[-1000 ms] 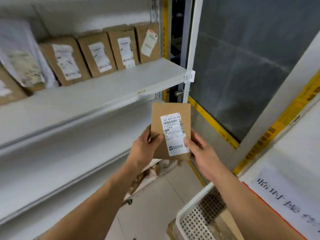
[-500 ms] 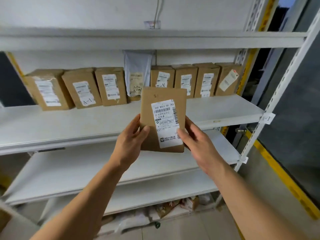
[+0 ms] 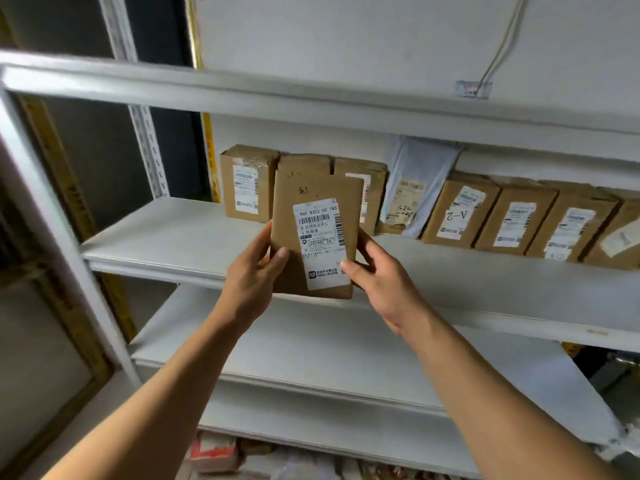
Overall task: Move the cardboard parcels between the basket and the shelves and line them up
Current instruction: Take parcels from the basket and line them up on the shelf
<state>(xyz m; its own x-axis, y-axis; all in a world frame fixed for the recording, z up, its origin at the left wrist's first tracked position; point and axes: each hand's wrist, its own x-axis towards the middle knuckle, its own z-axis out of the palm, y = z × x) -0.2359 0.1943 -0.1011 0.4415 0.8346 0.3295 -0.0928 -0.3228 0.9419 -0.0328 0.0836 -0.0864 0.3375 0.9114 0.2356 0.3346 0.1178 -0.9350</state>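
I hold a flat cardboard parcel (image 3: 311,199) upright in front of the middle shelf (image 3: 166,233), its white label facing me. My left hand (image 3: 254,271) grips its left edge, thumb on the front. My right hand (image 3: 377,278) grips its right edge, thumb on the label's lower corner. Behind it, several cardboard parcels lean in a row against the back wall: one at the far left (image 3: 247,183), two partly hidden by the held parcel, and several more to the right (image 3: 460,211).
A grey plastic mailer (image 3: 412,188) stands among the row. The shelf below (image 3: 311,344) is bare white. An upper shelf (image 3: 242,91) runs overhead. White metal uprights (image 3: 145,133) frame the rack at left. Loose packets (image 3: 214,455) lie at floor level.
The view has swung left along the rack; the basket seen a second ago is out of view. Both hands have carried the parcel up to the left part of the row.
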